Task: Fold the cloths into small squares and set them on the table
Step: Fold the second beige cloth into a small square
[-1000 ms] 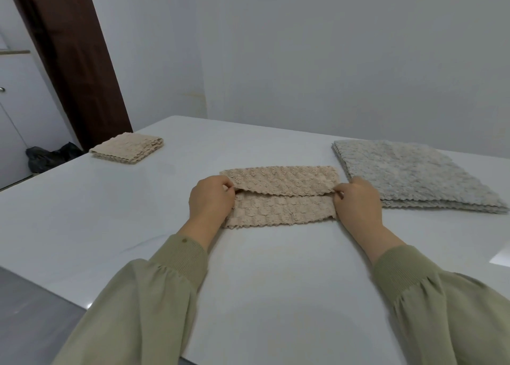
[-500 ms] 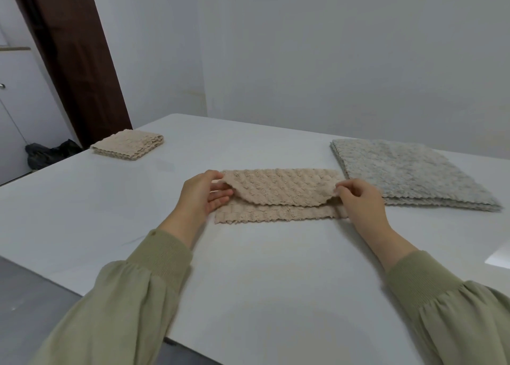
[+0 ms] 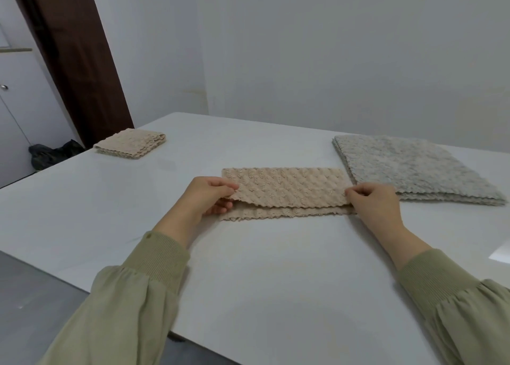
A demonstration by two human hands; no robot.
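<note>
Left hand: the left hand (image 3: 208, 199) comes in from the lower left in an olive sleeve (image 3: 154, 257). Its thumb lies on top of the upper layer's near left corner and its fingers are curled underneath, so it pinches that corner.
Right hand: the right hand (image 3: 372, 203) comes in from the lower right, knuckles up. Thumb and fingertips pinch the upper layer's near right corner.
Beige cloth: the beige cloth (image 3: 287, 189) lies mid-table (image 3: 248, 268) between the two hands, folded into a long band.
Long axis: it runs left to right across the person's view. The fold is on the far side and the free edges face the person.
Layers: the upper layer is held slightly off the lower one, which shows as a narrow strip along the near side.
Right end: just beside the near left corner of the grey cloth stack (image 3: 408, 168).
Change: half a second ago the upper layer sagged in the middle and the left fingers lay spread. Now the layer is drawn flat and the left hand grips its corner.
Folded beige square (image 3: 129, 145): far left of the table, well apart.
</note>
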